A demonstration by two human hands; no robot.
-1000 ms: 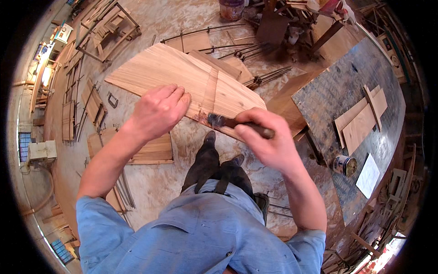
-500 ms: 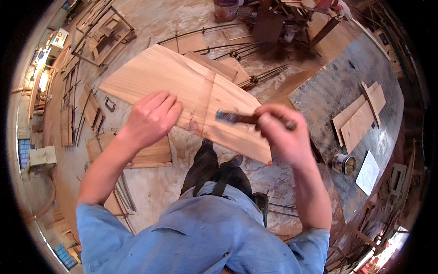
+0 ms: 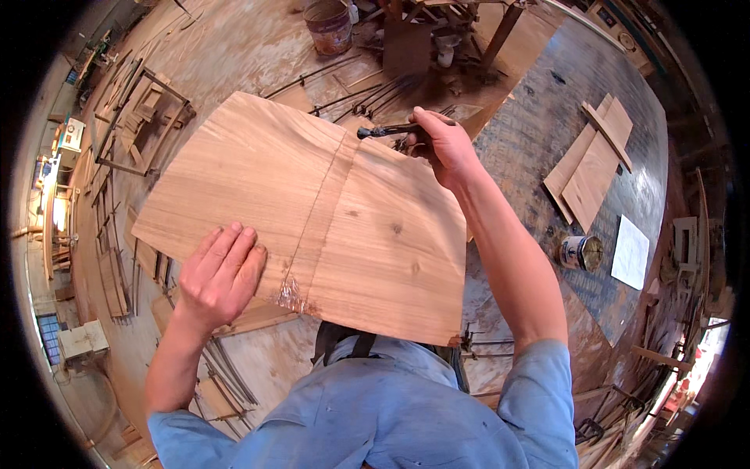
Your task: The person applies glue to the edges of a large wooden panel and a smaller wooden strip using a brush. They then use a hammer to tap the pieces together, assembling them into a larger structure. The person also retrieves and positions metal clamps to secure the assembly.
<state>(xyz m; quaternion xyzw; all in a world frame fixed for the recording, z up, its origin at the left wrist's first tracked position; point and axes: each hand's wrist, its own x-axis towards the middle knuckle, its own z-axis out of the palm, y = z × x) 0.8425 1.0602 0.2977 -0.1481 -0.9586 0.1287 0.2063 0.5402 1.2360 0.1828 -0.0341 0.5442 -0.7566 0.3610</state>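
A broad light-brown wooden panel [image 3: 391,258] with curved edges spreads in front of me. A straight strip crosses it, and a wet, shiny patch [image 3: 289,293] shows at that strip's near end. My left hand [image 3: 219,277] grips the panel's near left edge, its fingers on the upper face and its thumb partly hidden. Closed round a small dark-handled brush [image 3: 381,131], my right hand [image 3: 444,148] is over the far edge. The dark brush head points left, close to the strip's far end; whether it touches the wood I cannot tell.
On the right, a dark stained table [image 3: 523,144] carries thin boards [image 3: 598,172], an opened can [image 3: 580,252] and a white sheet [image 3: 630,252]. A bucket [image 3: 328,27] stands at the back. Metal frames [image 3: 144,121] and bar clamps lie about the floor.
My right hand has carried the brush from the near part of the panel to its far edge. The panel now faces me more fully, and my left hand is nearer and further left.
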